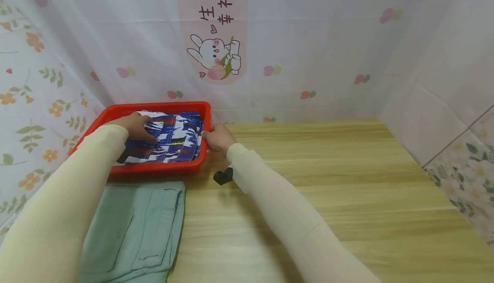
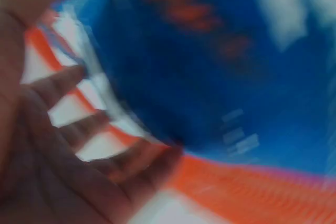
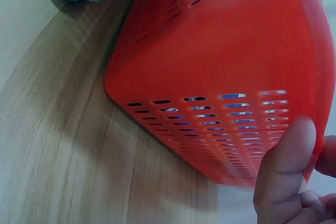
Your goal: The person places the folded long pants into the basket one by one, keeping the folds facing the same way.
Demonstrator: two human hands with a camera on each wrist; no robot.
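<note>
Against the back wall at the left, a red plastic basket [image 1: 154, 169] with slotted sides holds a folded cloth [image 1: 173, 133] patterned in blue, white and dark red. My left hand [image 1: 137, 126] reaches over the basket and lies at the cloth's left part, fingers spread. In the blurred left wrist view its fingers [image 2: 68, 129] are apart and near the cloth's edge; contact is hard to judge there. With my right hand [image 1: 220, 139] I pinch the basket's right rim, the thumb [image 3: 286, 156] outside and the other fingers partly hidden behind the rim.
A folded pale green garment [image 1: 143, 227], with seams like trousers, lies on the wooden table [image 1: 308, 188] in front of the basket. Printed curtains [image 1: 308, 38] hang at the back and both sides. A black heart shape [image 1: 223, 176] shows beside my right wrist.
</note>
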